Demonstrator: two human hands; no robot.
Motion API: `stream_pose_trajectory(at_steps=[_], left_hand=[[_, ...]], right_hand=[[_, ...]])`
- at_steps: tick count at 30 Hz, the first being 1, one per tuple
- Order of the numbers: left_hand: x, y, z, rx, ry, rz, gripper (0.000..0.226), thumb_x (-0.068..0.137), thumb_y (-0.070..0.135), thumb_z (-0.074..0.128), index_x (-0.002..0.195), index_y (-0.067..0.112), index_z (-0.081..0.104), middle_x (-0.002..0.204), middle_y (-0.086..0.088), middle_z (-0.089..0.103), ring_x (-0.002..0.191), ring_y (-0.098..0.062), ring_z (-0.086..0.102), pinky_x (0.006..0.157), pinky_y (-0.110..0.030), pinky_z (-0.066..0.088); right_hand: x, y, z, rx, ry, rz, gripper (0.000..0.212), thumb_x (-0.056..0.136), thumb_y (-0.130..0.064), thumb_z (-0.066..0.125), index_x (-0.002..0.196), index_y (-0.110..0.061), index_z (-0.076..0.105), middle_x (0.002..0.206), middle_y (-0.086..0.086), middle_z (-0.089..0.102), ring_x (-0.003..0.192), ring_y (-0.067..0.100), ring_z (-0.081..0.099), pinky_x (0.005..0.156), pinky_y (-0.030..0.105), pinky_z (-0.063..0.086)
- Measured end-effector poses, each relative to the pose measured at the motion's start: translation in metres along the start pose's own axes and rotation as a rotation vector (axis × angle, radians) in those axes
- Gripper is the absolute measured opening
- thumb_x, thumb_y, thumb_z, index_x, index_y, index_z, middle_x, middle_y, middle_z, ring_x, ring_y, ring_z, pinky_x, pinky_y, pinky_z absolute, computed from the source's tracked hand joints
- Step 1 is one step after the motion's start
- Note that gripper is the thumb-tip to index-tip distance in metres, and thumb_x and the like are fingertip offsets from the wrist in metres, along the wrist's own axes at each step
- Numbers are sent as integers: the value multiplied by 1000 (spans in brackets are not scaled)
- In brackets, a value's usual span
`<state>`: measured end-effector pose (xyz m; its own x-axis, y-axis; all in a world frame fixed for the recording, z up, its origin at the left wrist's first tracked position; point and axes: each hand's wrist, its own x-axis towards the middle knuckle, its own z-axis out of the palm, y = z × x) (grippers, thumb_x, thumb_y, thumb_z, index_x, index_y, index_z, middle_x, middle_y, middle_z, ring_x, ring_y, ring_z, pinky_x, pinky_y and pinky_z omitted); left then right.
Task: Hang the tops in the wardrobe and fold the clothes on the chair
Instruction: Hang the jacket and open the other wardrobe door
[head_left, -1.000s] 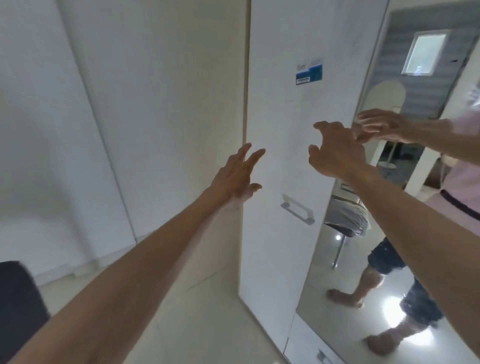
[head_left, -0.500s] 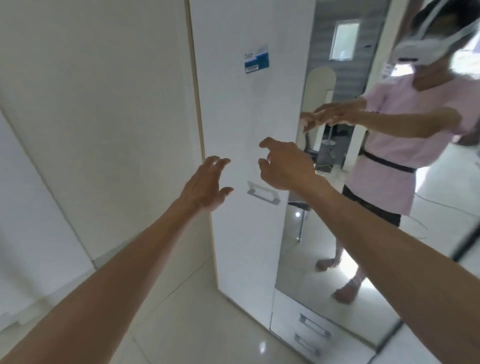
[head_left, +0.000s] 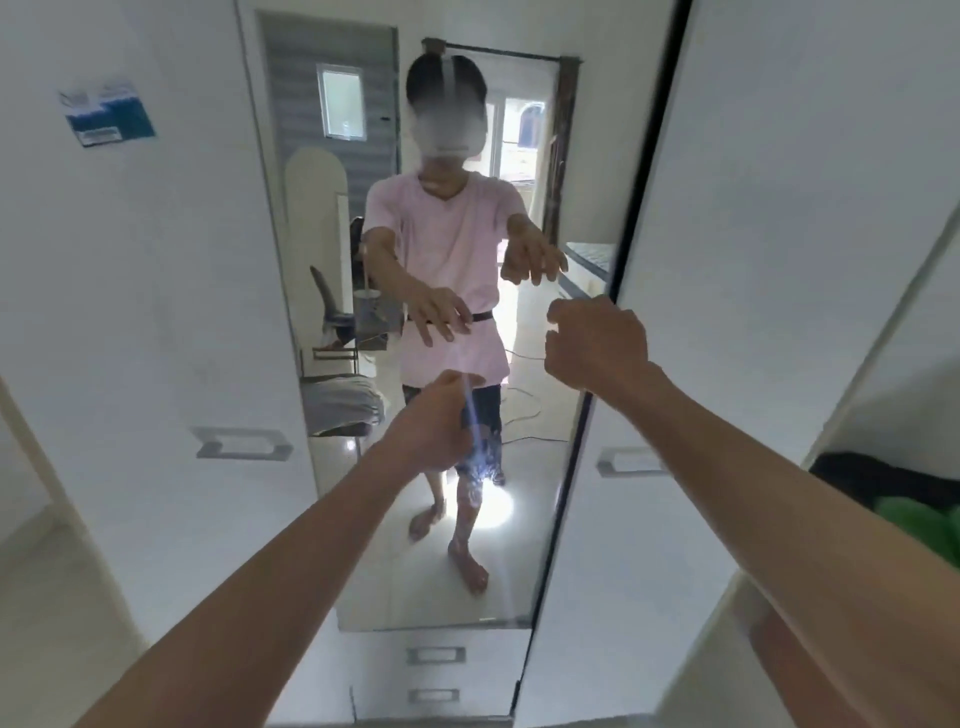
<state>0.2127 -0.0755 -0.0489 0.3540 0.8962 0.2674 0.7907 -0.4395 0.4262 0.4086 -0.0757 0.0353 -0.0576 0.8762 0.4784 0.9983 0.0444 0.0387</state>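
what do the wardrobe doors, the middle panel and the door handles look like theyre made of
Wardrobe doors: likely laminated board, matte white; flat, even, no grain showing.
Middle panel: mirror glass, glossy; it reflects the person and the room behind.
Door handles: probably brushed metal or metal-look plastic, silver-grey with a dull sheen; too blurred to tell which.

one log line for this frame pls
phase: reaching wardrobe | left hand: empty, before mirror | right hand: empty, near open door edge | clothes: none held
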Motion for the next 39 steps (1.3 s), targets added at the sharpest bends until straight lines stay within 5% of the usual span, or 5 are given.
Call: stream_pose_trajectory(at_steps=[11, 18, 22, 27, 39], left_hand=[[128, 77, 54, -155, -115, 186, 81, 94, 33, 67, 156, 9, 22, 157, -11, 35, 145, -27, 33, 116, -38, 31], [185, 95, 79, -460, -119, 157, 33, 88, 18, 62, 119, 9, 53, 108, -8, 67, 97, -24, 66, 86, -45, 56], [187, 99, 67, -597, -242, 178, 15, 93, 0, 58, 84, 11, 54, 80, -11, 63, 78, -30, 59, 58, -29, 45], [156, 118, 57, -670, -416, 321, 20, 93, 7, 67, 98, -7, 54, 87, -19, 68, 70, -26, 62, 59, -32, 54], [103, 228, 66, -568, -532, 752, 50, 67, 29, 91, 104, 11, 62, 102, -4, 70, 93, -21, 70, 87, -46, 57]], right_hand=[[58, 85, -5, -347, 70, -34, 49, 87, -23, 59, 135, -20, 54, 155, -2, 32, 129, 31, 39, 93, 49, 40], [75, 94, -20, -444, 69, -89, 57, 88, -24, 58, 144, -22, 46, 141, -2, 44, 134, 26, 34, 100, 50, 35], [67, 90, -28, -497, 184, -104, 26, 86, -20, 59, 109, -13, 69, 112, 3, 59, 119, 29, 46, 90, 45, 39], [33, 102, -39, -618, 398, -92, 7, 77, -15, 64, 70, -13, 64, 77, 2, 58, 84, 26, 56, 65, 36, 40], [-85, 153, -119, -757, 461, 199, 33, 84, -13, 53, 115, -10, 65, 148, 8, 48, 114, 37, 54, 69, 43, 49]])
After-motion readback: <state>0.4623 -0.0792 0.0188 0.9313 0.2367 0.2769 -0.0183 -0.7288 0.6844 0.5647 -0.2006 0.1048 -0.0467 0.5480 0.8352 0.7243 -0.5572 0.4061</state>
